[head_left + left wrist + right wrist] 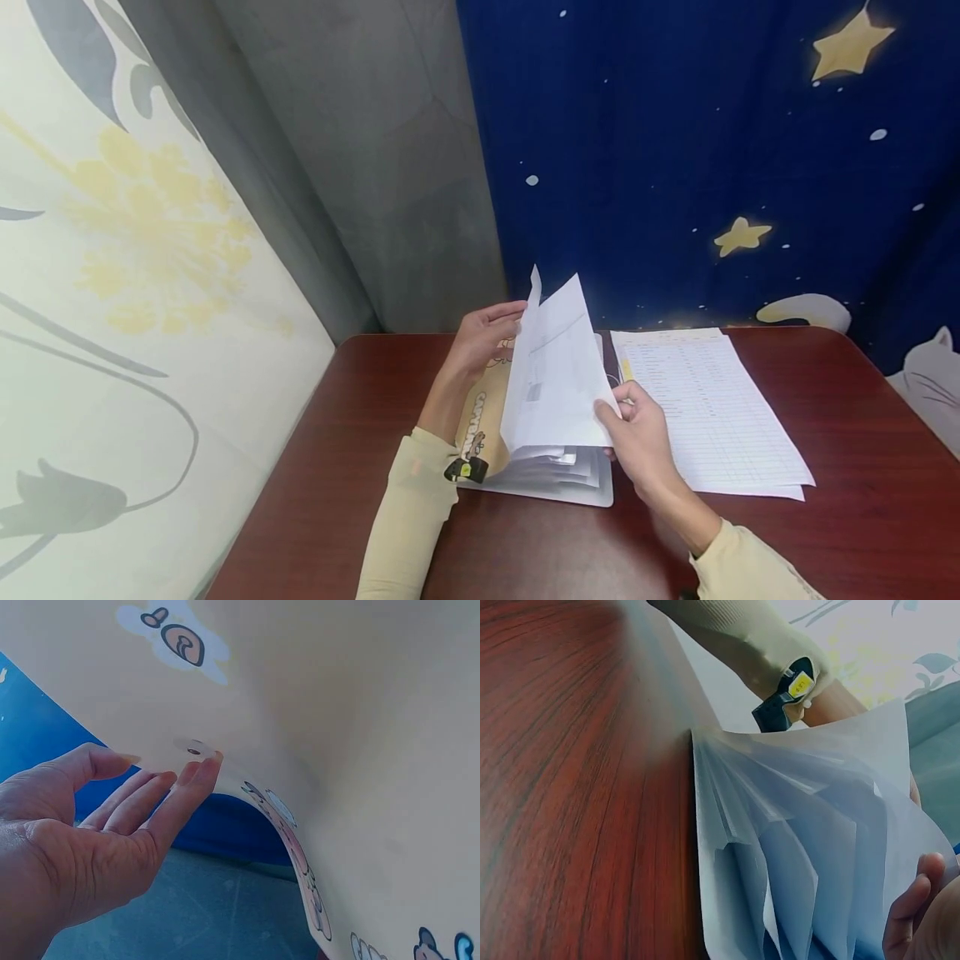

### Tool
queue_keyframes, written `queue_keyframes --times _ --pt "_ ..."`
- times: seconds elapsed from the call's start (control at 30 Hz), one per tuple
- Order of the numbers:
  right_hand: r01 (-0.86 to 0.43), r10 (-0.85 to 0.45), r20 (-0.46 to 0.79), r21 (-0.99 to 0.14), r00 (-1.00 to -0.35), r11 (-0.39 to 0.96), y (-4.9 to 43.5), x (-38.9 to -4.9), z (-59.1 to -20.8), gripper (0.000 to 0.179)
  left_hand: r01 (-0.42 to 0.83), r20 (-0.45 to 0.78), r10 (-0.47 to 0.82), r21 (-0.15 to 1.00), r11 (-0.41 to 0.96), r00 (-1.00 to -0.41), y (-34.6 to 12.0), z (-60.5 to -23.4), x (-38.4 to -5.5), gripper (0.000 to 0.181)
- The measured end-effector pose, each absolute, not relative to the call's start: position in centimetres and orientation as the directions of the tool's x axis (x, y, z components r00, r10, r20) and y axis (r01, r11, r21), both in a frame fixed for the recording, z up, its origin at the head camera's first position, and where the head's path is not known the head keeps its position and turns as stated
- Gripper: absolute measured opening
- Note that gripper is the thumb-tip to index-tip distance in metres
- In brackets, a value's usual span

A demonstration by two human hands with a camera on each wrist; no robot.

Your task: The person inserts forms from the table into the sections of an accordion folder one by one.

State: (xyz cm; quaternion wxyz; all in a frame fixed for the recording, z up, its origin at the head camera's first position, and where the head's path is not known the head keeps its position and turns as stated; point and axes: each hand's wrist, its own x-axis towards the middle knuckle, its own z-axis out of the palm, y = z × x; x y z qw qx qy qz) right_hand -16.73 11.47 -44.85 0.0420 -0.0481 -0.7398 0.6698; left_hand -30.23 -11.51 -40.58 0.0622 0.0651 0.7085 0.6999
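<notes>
A tan folder (483, 408) printed with cartoon animals and lettering lies opened on the table, several white inner leaves (795, 847) fanned up from its back. My left hand (483, 337) is at the raised cover; in the left wrist view its fairly straight fingers (187, 791) touch the printed outside, thumb held apart from them. With thumb and fingers, my right hand (641, 429) pinches the lower right edge of a white printed sheet (562, 375), which stands tilted over the folder. The right wrist view shows only part of the right hand (922, 915), beside the leaves.
To the right of the folder lies a small stack of lined, printed papers (712, 408), slightly askew. The dark red wooden table (322, 467) meets a pale patterned curtain (150, 333) on the left. Grey and starry blue curtains (637, 167) hang behind its back edge.
</notes>
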Motion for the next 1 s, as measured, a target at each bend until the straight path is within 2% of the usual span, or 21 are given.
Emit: queue_keyframes --times 0.3,0.43,1.0 --pt "0.019 0.185 0.014 -0.984 -0.983 0.176 12.5 -17.3 -43.2 0.014 0.008 0.001 0.170 0.999 0.042 -0.985 -11.4 -40.1 -30.2 0.040" --pt "0.032 0.186 -0.001 -0.985 -0.983 0.169 12.6 -17.1 -42.9 0.013 -0.010 -0.018 0.168 0.999 0.045 -0.986 -11.3 -39.9 -30.3 0.039" --pt "0.013 0.105 0.001 -0.990 -0.994 0.140 10.2 -16.8 -43.2 0.010 -0.010 -0.022 0.168 0.997 0.072 -0.986 -11.0 -39.8 -30.3 0.041"
